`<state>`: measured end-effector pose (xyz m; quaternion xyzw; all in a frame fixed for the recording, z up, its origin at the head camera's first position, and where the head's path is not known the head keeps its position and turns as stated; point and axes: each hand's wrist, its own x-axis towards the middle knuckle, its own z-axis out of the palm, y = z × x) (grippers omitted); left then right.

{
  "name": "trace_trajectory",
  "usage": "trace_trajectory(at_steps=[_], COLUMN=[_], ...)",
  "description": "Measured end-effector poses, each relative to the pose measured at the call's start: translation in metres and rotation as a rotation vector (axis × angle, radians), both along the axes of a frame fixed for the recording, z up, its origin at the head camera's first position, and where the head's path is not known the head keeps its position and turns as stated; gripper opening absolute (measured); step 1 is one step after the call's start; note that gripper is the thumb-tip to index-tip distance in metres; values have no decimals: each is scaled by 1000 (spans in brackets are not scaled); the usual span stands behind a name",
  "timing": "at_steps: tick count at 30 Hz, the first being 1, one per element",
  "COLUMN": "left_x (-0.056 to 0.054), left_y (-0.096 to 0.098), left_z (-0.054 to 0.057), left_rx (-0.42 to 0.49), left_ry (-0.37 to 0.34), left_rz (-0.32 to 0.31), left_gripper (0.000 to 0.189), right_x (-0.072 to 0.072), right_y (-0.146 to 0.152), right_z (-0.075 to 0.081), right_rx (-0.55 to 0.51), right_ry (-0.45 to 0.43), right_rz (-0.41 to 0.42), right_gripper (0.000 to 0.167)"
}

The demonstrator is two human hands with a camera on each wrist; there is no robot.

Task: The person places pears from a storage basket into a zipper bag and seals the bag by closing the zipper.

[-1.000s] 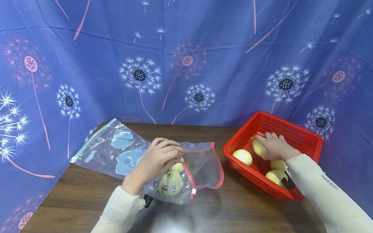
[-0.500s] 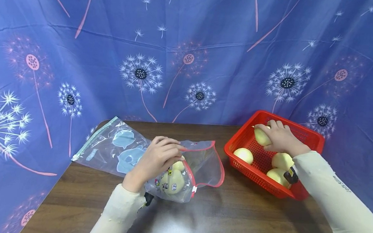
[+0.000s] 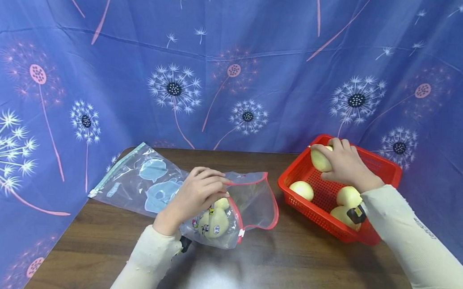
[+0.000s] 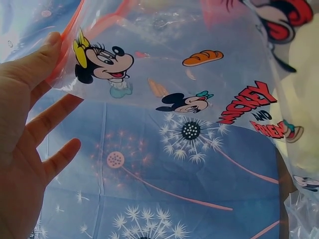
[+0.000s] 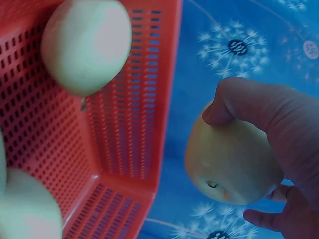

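Observation:
In the head view my left hand (image 3: 195, 195) pinches the red-edged mouth of a clear zip bag (image 3: 259, 202). Pale yellow pears (image 3: 215, 223) show inside it. Cartoon mice are printed on this bag's film (image 4: 199, 102) in the left wrist view, where my thumb and a finger hold the red edge. Over the far left side of the red basket (image 3: 292, 204), my right hand (image 3: 347, 164) grips a pale yellow pear (image 3: 320, 160). The right wrist view shows the thumb on top of this pear (image 5: 234, 162), above the basket's rim.
More pears lie in the basket, one pear (image 3: 301, 191) at the left and two at the near right, the upper pear (image 3: 349, 196) visible. A second clear bag (image 3: 128, 184) with a teal edge lies flat on the wooden table (image 3: 287, 265). A blue dandelion-print cloth (image 3: 283, 90) hangs behind.
My right hand has lifted the pear up from inside the basket and shifted it slightly left. The left hand stays at the mouth of the bag.

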<state>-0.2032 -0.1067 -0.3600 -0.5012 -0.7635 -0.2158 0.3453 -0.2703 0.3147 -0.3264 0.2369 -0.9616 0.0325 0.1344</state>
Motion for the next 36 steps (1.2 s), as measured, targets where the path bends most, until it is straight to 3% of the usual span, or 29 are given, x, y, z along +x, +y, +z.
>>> trace_trajectory(at_steps=[14, 24, 36], left_x=[-1, -2, -1], left_y=[-1, -1, 0], left_z=[-1, 0, -1], left_rx=[1, 11, 18], left_ry=[-18, -19, -31], left_rz=[7, 2, -2], left_gripper=[13, 12, 9], right_x=[22, 40, 64], right_y=[-30, -55, -89], right_z=[18, 23, 20], right_rx=[-24, -21, -41], right_ry=[134, 281, 375], right_rz=[100, 246, 418], right_gripper=[76, 74, 80])
